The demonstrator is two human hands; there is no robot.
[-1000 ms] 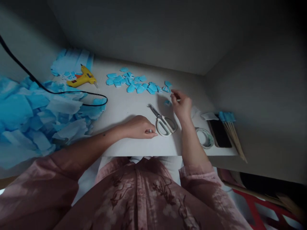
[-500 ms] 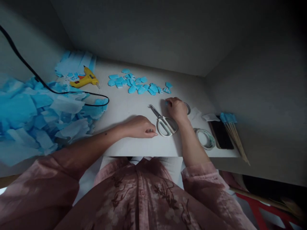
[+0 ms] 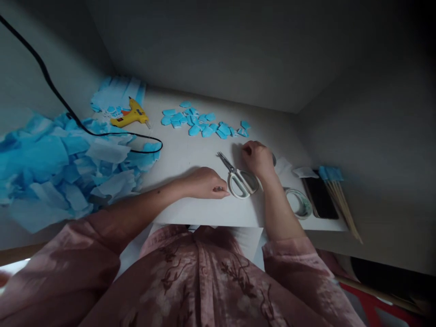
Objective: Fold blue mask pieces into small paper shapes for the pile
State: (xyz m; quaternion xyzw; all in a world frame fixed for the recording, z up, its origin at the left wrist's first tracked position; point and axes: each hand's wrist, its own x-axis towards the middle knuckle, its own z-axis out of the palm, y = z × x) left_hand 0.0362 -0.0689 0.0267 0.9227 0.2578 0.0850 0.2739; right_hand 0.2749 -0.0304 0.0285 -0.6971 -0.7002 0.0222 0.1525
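My left hand (image 3: 206,184) rests on the white tabletop (image 3: 190,211) with its fingers curled and the thumb pressed in; what it holds, if anything, is hidden. Just right of it lies a pair of scissors (image 3: 240,182) with white handles, its blades pointing away from me. Beyond those handles, my right hand (image 3: 258,156) is pinched closed over the table, and I cannot make out anything in its fingertips. A dark roll (image 3: 274,159) shows partly behind that wrist. Cut blue fabric pieces (image 3: 207,129) lie scattered farther back.
At left a heap of blue and white fabric scraps (image 3: 68,165) spreads under a black cord (image 3: 85,129). A yellow glue gun (image 3: 131,116) lies by stacked face masks (image 3: 119,93). Rightward are a tape roll (image 3: 308,206), a phone (image 3: 322,200) and wooden sticks with blue ends (image 3: 342,204).
The whole view has shifted slightly, so everything sits farther right. A small blue bit at my right fingertips no longer shows. My left hand keeps its place beside the scissors.
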